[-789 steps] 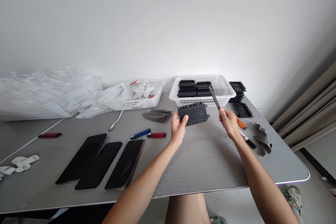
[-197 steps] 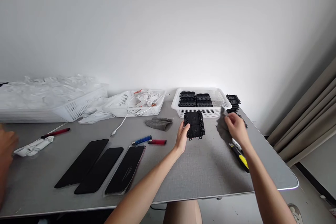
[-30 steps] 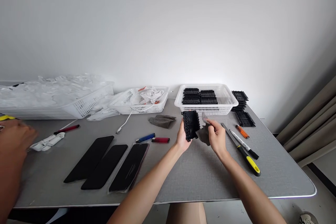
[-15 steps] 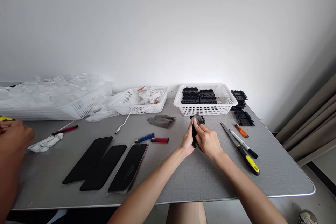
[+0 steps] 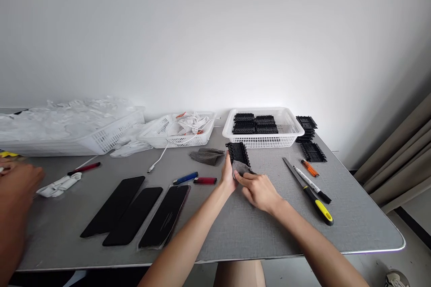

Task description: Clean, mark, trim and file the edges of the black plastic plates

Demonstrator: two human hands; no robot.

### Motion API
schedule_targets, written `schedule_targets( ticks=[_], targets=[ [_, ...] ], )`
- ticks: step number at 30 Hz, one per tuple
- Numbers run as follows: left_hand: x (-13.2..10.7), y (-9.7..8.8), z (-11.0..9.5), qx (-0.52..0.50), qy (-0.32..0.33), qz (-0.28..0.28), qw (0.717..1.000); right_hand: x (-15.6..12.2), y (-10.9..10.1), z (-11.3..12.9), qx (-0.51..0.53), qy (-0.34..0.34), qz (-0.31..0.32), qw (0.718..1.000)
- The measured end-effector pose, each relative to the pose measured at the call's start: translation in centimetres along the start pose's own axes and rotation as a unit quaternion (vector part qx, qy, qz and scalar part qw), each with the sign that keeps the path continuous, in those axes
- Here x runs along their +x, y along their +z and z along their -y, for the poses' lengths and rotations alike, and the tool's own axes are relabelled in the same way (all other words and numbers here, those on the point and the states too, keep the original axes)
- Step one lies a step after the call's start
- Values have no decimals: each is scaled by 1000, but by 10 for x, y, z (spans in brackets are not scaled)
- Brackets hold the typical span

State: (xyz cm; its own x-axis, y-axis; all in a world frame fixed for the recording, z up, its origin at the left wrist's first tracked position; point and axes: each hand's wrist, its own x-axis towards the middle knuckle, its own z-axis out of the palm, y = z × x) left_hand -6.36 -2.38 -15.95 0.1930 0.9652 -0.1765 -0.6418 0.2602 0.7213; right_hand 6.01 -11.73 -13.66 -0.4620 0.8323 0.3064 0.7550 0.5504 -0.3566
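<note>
A black plastic part with toothed sides (image 5: 238,152) is gripped along its left edge by my left hand (image 5: 229,175), tilted up above the table. My right hand (image 5: 259,190) pinches a grey cloth (image 5: 241,167) and presses it against the part's lower end. Behind them stands a white perforated basket (image 5: 262,142) with several similar black parts (image 5: 266,124) lying inside. More toothed black parts (image 5: 305,128) are stacked to the basket's right, and a single one (image 5: 313,152) lies in front of that stack.
On the right lie a file with a yellow-black handle (image 5: 318,205), a marker (image 5: 311,184) and an orange lighter (image 5: 310,168). Phones (image 5: 164,217), lighters (image 5: 186,177) and another grey cloth (image 5: 207,156) lie to the left. Another person's hand (image 5: 22,179) is at far left.
The black part has turned so its toothed face shows more. My right hand with the cloth has moved down to the part's lower end; my left hand has shifted slightly left.
</note>
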Motion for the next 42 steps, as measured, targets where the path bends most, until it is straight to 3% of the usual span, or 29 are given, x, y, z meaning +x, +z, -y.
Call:
schedule_targets(
  ticks=[2, 4, 6, 8, 11, 17, 21, 25, 30, 35, 42],
  targets=[
    [2, 1, -8, 8, -3, -28, 1000, -2, -1, -6, 69, 2, -21, 997],
    [3, 3, -12, 3, -11, -29, 1000, -3, -1, -16, 152, 59, -116, 980],
    [1, 6, -13, -5, 5, -15, 1000, -3, -1, -26, 212, 143, -248, 935],
    [-2, 8, -9, 3, 37, 8, 999, -2, -2, -34, 232, 193, -340, 891],
    [-7, 12, -4, 45, 56, 26, 997, -1, -3, -40, 215, 197, -378, 879],
    [-20, 19, -5, 140, 43, -9, 989, -4, -8, -41, 68, 157, -327, 929],
    [-28, 24, -9, 129, 0, 16, 991, -5, -11, -41, -93, 121, -210, 966],
    [-29, 25, -10, 127, -31, 15, 991, -4, -9, -37, -191, 114, -124, 967],
    [-26, 20, -13, 137, -51, 11, 989, -4, -10, -37, -210, 115, -87, 967],
    [-20, 16, -16, 129, -46, 0, 991, -7, -22, -44, -191, 56, -52, 979],
    [-8, 13, -33, 57, 47, -119, 990, -7, -17, -39, -147, 13, -12, 989]
  ],
)
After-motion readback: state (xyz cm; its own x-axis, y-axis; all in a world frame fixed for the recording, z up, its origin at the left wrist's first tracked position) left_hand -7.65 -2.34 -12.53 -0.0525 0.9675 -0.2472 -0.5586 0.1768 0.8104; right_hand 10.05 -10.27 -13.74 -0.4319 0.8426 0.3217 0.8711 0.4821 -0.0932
